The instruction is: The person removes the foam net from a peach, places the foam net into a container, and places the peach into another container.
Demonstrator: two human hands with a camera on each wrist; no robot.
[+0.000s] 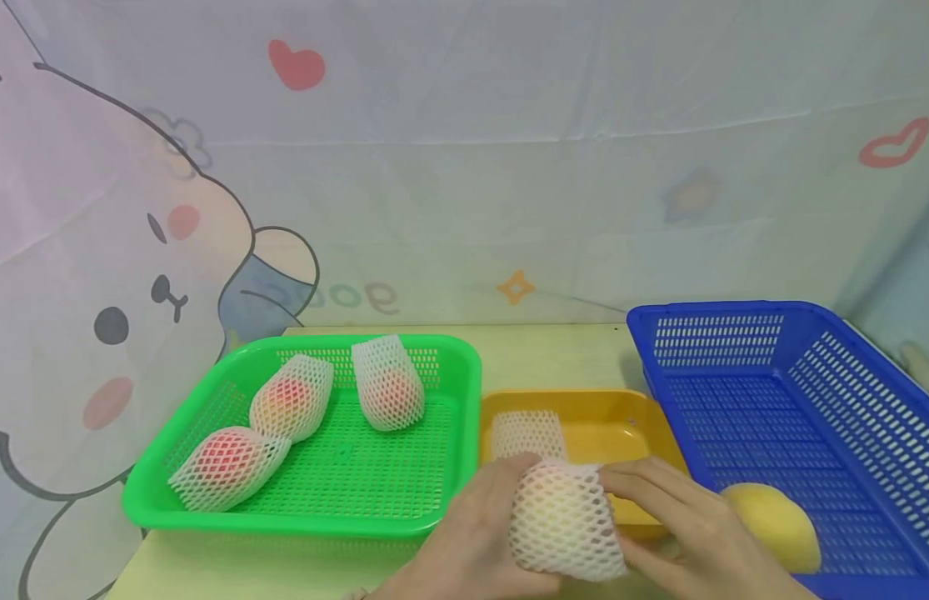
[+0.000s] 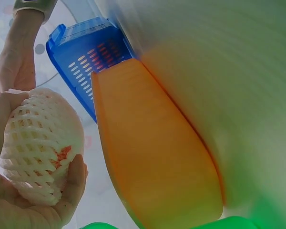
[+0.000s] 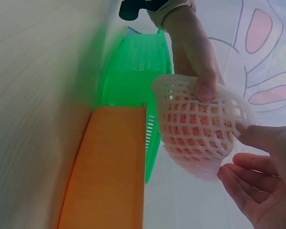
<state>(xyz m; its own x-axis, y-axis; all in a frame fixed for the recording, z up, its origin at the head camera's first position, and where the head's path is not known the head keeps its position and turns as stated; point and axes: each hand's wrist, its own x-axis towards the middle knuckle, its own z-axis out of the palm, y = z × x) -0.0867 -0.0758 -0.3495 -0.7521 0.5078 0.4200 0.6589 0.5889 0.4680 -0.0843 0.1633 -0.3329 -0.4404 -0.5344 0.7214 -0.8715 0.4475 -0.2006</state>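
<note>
A yellow and red peach (image 1: pixel 542 496) sits inside a white foam net (image 1: pixel 565 529), held up in front of the orange tray. My left hand (image 1: pixel 482 529) grips the netted fruit from its left side, the fingers curled round it in the left wrist view. Thumb and fingertips of my right hand (image 3: pixel 271 176) pinch the edge of the net at its open end. Through the mesh, reddish skin shows in the right wrist view. An unwrapped yellow peach (image 1: pixel 775 525) lies in the blue basket, beside my right hand and partly hidden by it.
At the left, a green basket (image 1: pixel 299 525) contains three netted peaches (image 1: pixel 389 396). Between the baskets stands the orange tray (image 1: pixel 599 400) with a flat foam net (image 1: pixel 527 433) inside. On the right is the blue basket (image 1: pixel 749 442). A printed cloth (image 1: pixel 464 167) hangs behind the table.
</note>
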